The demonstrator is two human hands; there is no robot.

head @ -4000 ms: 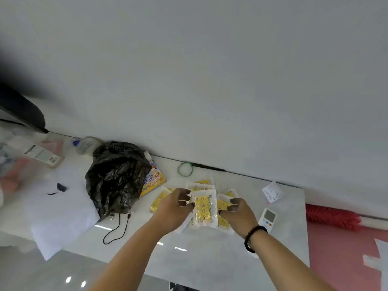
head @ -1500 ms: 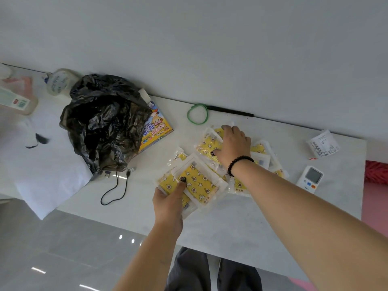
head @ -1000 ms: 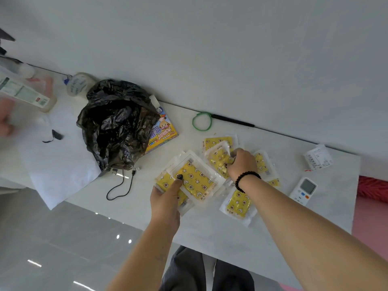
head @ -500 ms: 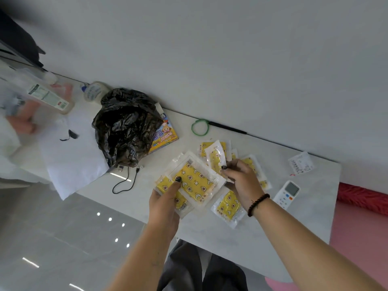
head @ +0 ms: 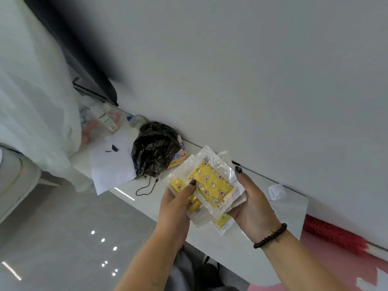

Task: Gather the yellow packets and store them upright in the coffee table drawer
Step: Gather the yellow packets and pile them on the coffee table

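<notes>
Stack of yellow packets (head: pixel 212 185), flat rectangular clear-plastic sleeves with glossy yellow star-and-moon print, held above the white table (head: pixel 289 208) edge. Left hand (head: pixel 178 203) grips the stack's left side, thumb on top; right hand (head: pixel 255 203) cups the right side, fingers curled under. Crinkled black plastic bag (head: pixel 154 150) sits behind, contents hidden, a colourful box (head: pixel 178 159) against it. White paper sheet (head: pixel 111 164), thin black cable (head: pixel 147 186), small printed slip (head: pixel 276 191) on table. Red fuzzy duster (head: pixel 333 234) on the right
</notes>
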